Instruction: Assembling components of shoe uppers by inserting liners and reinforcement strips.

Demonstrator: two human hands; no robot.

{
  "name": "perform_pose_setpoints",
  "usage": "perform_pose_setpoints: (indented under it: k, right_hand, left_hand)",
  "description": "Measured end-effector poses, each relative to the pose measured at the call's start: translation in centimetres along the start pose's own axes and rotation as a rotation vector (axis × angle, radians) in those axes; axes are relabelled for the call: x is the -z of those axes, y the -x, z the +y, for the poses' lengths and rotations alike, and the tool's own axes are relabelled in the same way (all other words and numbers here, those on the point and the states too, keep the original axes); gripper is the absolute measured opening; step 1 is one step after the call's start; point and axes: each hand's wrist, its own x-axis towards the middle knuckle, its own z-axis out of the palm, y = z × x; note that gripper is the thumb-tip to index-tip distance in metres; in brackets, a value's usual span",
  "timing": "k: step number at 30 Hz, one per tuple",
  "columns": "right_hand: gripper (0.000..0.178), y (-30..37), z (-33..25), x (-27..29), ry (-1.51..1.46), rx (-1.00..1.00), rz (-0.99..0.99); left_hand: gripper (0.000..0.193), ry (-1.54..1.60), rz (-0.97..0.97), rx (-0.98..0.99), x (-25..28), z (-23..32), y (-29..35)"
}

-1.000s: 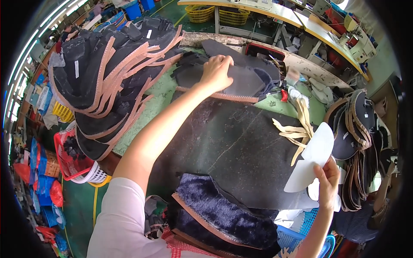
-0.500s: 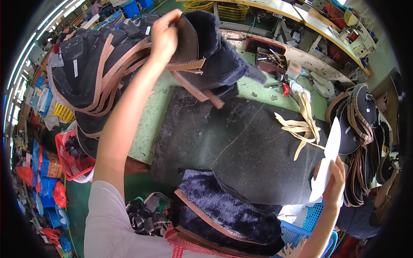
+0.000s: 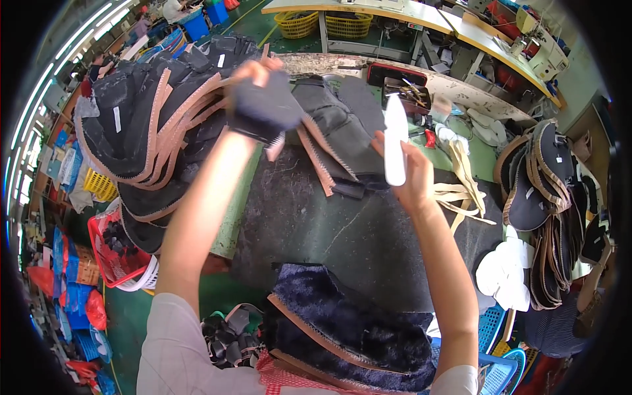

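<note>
My left hand (image 3: 260,74), smeared by motion, is closed around a dark shoe upper (image 3: 266,104) with a stitched edge, beside the left pile. Thumb and fingers of my right hand (image 3: 416,178) grip a white insole (image 3: 396,141), held nearly upright above the worktable. Another dark upper (image 3: 345,128) with brown stitched edging lies between the hands, partly on the black board (image 3: 316,224). Fur-lined navy uppers (image 3: 349,322) rest close to my body.
Stacked uppers (image 3: 118,125) cover the left side; more (image 3: 543,178) hang at the right. Cream strips (image 3: 464,178) and white insoles (image 3: 505,273) lie on the right. A tool box (image 3: 405,95) stands at the back. A red basket (image 3: 122,247) is at the lower left.
My right hand has carried the white insole leftward and up from the table's right edge. My left hand has lowered slightly; a dark upper now lies flat to its right on the board.
</note>
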Motion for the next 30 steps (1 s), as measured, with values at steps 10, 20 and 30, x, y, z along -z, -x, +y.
perform_pose_setpoints:
  k: [10, 20, 30]
  right_hand:
    - [0.042, 2.6, -4.5, 2.0, 0.125, 0.110, -0.011]
    - [0.018, 12.2, -5.3, 5.6, 0.403, -0.058, 0.098]
    - [0.029, 15.7, -3.8, -5.8, 0.693, 0.169, -0.083]
  left_hand:
    - [0.034, -0.945, -0.729, 0.273, -11.1, 2.6, 13.9]
    - [0.026, -0.997, 0.045, 0.506, -6.8, 2.4, 17.1]
    - [0.023, -0.738, -0.010, 0.433, -17.3, 5.3, 15.3]
